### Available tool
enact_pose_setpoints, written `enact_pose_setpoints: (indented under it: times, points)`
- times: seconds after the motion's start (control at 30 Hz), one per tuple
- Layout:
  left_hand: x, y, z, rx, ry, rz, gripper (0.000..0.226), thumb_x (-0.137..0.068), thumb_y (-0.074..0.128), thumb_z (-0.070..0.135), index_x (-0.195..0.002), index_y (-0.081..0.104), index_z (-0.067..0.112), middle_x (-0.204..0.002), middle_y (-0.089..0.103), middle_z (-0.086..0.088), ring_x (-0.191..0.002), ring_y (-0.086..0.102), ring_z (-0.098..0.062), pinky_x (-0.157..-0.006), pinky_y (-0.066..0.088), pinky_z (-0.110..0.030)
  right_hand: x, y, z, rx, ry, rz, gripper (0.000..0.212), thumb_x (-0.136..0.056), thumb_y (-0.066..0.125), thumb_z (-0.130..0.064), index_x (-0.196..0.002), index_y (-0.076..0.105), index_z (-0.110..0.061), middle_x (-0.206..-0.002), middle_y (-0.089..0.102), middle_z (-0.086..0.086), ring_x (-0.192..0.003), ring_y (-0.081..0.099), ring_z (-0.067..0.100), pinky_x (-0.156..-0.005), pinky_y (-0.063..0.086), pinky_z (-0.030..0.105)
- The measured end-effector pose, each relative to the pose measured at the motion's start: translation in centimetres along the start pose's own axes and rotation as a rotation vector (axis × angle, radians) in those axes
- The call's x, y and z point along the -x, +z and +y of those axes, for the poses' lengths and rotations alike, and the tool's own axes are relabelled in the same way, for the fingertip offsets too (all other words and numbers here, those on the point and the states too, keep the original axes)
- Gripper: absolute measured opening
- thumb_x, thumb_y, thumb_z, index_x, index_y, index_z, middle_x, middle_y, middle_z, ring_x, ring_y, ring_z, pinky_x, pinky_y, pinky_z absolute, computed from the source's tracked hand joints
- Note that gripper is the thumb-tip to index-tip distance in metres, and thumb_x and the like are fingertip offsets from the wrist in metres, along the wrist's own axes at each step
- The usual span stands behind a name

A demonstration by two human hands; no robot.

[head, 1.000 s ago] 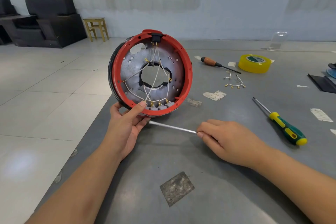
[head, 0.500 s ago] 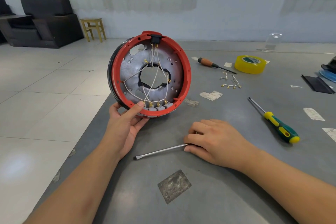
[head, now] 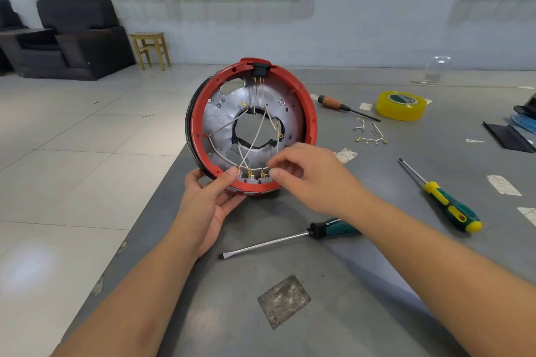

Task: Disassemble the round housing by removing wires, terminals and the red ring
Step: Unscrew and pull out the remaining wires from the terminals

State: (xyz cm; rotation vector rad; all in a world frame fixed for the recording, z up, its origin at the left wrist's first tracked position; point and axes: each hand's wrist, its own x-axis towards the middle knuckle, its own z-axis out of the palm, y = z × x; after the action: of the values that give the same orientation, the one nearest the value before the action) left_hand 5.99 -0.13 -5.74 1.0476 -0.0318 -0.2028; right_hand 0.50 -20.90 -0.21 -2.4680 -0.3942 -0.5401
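Observation:
The round housing (head: 220,113) stands on edge near the table's left edge, its open side facing me. A red ring (head: 309,113) lines its rim around a silver plate. White wires (head: 255,136) cross the inside to brass terminals (head: 250,174) on grey blocks at the bottom. My left hand (head: 209,200) grips the housing's lower rim, thumb on the red ring. My right hand (head: 307,174) reaches to the bottom right terminals, thumb and forefinger close together at a wire; whether they pinch it is unclear.
A flat screwdriver with a dark teal handle (head: 290,238) lies on the grey table (head: 348,313) below my right hand. A green-yellow screwdriver (head: 446,203), a wooden-handled one (head: 345,107), yellow tape (head: 401,104) and loose removed wires (head: 369,136) lie to the right.
My right hand set the flat screwdriver down on the table, let go of it and moved up to the terminals at the housing's bottom. My left hand kept its hold.

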Motion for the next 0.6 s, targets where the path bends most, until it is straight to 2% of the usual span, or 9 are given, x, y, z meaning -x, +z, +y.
enact_pose_setpoints:
  times: [0.13,0.23,0.3,0.43,0.5,0.53,0.6]
  points:
    - [0.2,0.1,0.0,-0.004,-0.008,0.000,0.076,-0.074,0.084,0.019,-0.136,0.041,0.012,-0.118,0.075,-0.020,-0.107,0.074,-0.039,-0.086,0.063,-0.048,-2.3,2.0,-0.8,-0.007,-0.007,-0.011,0.012,-0.095,0.068,-0.019,-0.104,0.076,-0.017,-0.097,0.066,-0.002,-0.086,0.061,0.007,-0.084,0.051,0.026]
    - [0.3,0.3,0.0,-0.025,-0.005,0.007,0.075,-0.074,0.083,0.020,-0.136,0.042,0.012,-0.124,0.071,-0.025,-0.108,0.074,-0.040,-0.090,0.062,-0.051,-2.7,3.6,-0.8,0.038,0.036,0.026,0.011,-0.094,0.067,-0.020,-0.100,0.076,-0.017,-0.095,0.066,-0.002,-0.089,0.061,0.013,-0.085,0.052,0.037]
    - [0.3,0.5,0.1,-0.051,0.008,0.002,0.074,-0.074,0.083,0.023,-0.135,0.042,0.013,-0.125,0.070,-0.025,-0.108,0.073,-0.040,-0.094,0.060,-0.053,-3.0,3.9,-0.8,0.033,0.069,0.052,0.010,-0.094,0.068,-0.023,-0.096,0.077,-0.020,-0.090,0.062,-0.007,-0.083,0.057,0.010,-0.080,0.050,0.033]
    - [0.3,0.7,-0.2,-0.149,0.048,0.002,0.068,-0.077,0.082,0.031,-0.131,0.042,0.019,-0.121,0.073,-0.021,-0.109,0.074,-0.037,-0.092,0.062,-0.046,-3.5,3.5,-0.6,-0.045,0.139,0.015,0.007,-0.092,0.072,-0.027,-0.090,0.078,-0.025,-0.073,0.059,-0.016,-0.066,0.055,-0.001,-0.062,0.036,0.009]
    - [0.3,0.7,-0.3,-0.228,0.075,0.010,0.064,-0.082,0.080,0.038,-0.132,0.042,0.024,-0.120,0.074,-0.016,-0.111,0.074,-0.032,-0.092,0.062,-0.041,-3.7,3.3,-0.5,-0.073,0.172,-0.001,0.007,-0.091,0.073,-0.028,-0.087,0.078,-0.026,-0.068,0.063,-0.015,-0.061,0.056,-0.003,-0.058,0.036,0.009]
    - [0.3,0.6,-0.3,-0.295,0.095,0.018,0.065,-0.082,0.080,0.045,-0.133,0.043,0.027,-0.120,0.075,-0.011,-0.111,0.074,-0.027,-0.096,0.060,-0.042,-3.7,3.2,-0.5,-0.078,0.185,-0.001,0.007,-0.091,0.074,-0.028,-0.086,0.077,-0.025,-0.066,0.063,-0.014,-0.059,0.055,-0.003,-0.058,0.036,0.010]
    - [0.4,0.4,-0.1,-0.564,0.173,0.065,0.072,-0.077,0.076,0.070,-0.133,0.047,0.036,-0.120,0.074,0.009,-0.112,0.070,-0.008,-0.104,0.053,-0.040,-3.8,3.2,-0.5,-0.091,0.205,0.006,0.007,-0.090,0.074,-0.027,-0.086,0.078,-0.022,-0.064,0.062,-0.014,-0.058,0.055,-0.004,-0.057,0.036,0.010]
